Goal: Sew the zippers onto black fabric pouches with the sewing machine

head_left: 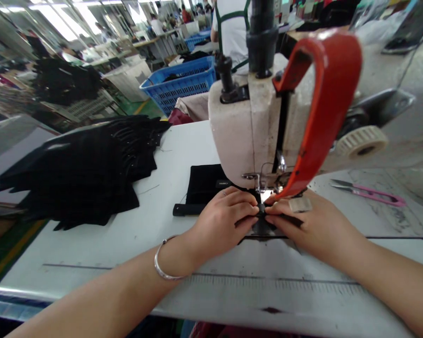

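Note:
Under the needle of a sewing machine (234, 122) lies a black fabric piece (204, 180) with a small label and a folded strip along its near edge. My left hand (225, 218) pinches the fabric just left of the presser foot, its fingers closed. Opposite it, my right hand (303, 220) grips the same fabric close to the right of the foot, fingertips pressed together. The fingertips of both hands almost meet below the needle. A red curved bar (329, 108) on the machine stands over my right hand and hides part of the fabric there.
A stack of black fabric pieces (81, 164) rests at the table's left. Pink-handled thread snips (373, 193) lie right of the machine. A ruler scale (250, 281) runs along the white table's front. Behind stand a blue crate (183, 84) and a person in white (232, 35).

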Motion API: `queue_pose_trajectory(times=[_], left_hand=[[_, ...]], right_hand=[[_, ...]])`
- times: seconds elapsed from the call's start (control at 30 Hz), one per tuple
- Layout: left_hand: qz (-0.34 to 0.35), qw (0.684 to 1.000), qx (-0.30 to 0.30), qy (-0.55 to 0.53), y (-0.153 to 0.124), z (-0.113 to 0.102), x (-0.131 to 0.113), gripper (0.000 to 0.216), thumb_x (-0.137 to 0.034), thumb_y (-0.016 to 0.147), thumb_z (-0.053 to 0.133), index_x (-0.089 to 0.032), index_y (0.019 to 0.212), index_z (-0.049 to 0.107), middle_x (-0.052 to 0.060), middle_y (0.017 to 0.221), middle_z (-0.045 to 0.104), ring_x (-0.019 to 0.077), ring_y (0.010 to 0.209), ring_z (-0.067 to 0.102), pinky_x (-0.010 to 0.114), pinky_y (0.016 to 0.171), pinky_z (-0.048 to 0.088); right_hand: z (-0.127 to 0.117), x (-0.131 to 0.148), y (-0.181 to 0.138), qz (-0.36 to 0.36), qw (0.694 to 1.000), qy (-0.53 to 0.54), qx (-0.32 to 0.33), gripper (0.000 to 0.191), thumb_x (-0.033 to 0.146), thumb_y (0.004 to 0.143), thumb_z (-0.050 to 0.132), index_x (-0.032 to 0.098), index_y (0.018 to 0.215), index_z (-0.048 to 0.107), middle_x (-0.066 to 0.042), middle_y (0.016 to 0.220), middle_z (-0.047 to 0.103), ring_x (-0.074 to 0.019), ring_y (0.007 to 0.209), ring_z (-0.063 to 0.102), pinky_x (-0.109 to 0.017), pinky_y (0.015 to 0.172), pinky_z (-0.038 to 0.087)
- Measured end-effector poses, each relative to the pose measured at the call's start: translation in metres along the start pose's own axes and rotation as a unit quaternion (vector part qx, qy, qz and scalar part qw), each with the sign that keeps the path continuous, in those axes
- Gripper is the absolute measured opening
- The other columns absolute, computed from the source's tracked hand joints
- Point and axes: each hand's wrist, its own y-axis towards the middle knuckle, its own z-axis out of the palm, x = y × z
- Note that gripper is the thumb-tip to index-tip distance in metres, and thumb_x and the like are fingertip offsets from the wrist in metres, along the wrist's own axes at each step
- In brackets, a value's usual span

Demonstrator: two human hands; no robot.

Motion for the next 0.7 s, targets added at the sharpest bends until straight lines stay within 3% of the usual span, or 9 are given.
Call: queue_pose_trajectory(times=[0.2, 0.3, 0.4, 0.7], left_hand=[[0.014, 1.000, -0.016, 0.011, -0.005, -0.001, -0.001, 0.013, -0.017, 0.098, 0.060, -0.018, 0.104, 0.072, 0.005, 0.107, 0.076, 0.0171, 0.100, 0.071, 0.035, 0.095, 0.057], [0.012, 1.000, -0.010, 0.007, -0.004, -0.001, 0.000, 0.013, -0.017, 0.098, 0.061, -0.018, 0.102, 0.073, 0.004, 0.106, 0.077, 0.0179, 0.099, 0.071, 0.036, 0.094, 0.057], [0.003, 1.000, -0.003, 0.005, -0.002, -0.001, 0.001, 0.015, -0.017, 0.098, 0.060, -0.018, 0.102, 0.074, 0.004, 0.106, 0.077, 0.0183, 0.099, 0.071, 0.036, 0.094, 0.057], [-0.005, 1.000, -0.012, 0.015, 0.009, 0.003, 0.011, 0.014, -0.016, 0.095, 0.063, -0.020, 0.094, 0.076, 0.004, 0.100, 0.077, 0.0176, 0.094, 0.070, 0.035, 0.090, 0.058]], right_hand=[[0.002, 0.002, -0.003, -0.015, 0.998, -0.054, 0.000, 0.012, 0.025, 0.098, 0.059, 0.021, 0.099, 0.070, -0.005, 0.102, 0.076, -0.0246, 0.091, 0.067, -0.037, 0.074, 0.053], [0.001, 0.006, -0.003, -0.037, 0.996, -0.079, -0.002, 0.017, 0.020, 0.098, 0.058, 0.019, 0.109, 0.071, -0.007, 0.107, 0.075, -0.0239, 0.095, 0.068, -0.037, 0.077, 0.055], [-0.001, 0.009, 0.001, -0.062, 0.995, -0.083, -0.013, 0.020, 0.016, 0.099, 0.053, 0.018, 0.107, 0.072, -0.007, 0.106, 0.076, -0.0223, 0.094, 0.069, -0.036, 0.080, 0.056], [0.000, 0.000, 0.006, -0.050, 0.992, -0.115, -0.011, 0.025, 0.014, 0.097, 0.050, 0.020, 0.106, 0.073, -0.005, 0.100, 0.077, -0.0242, 0.086, 0.071, -0.038, 0.074, 0.057]])
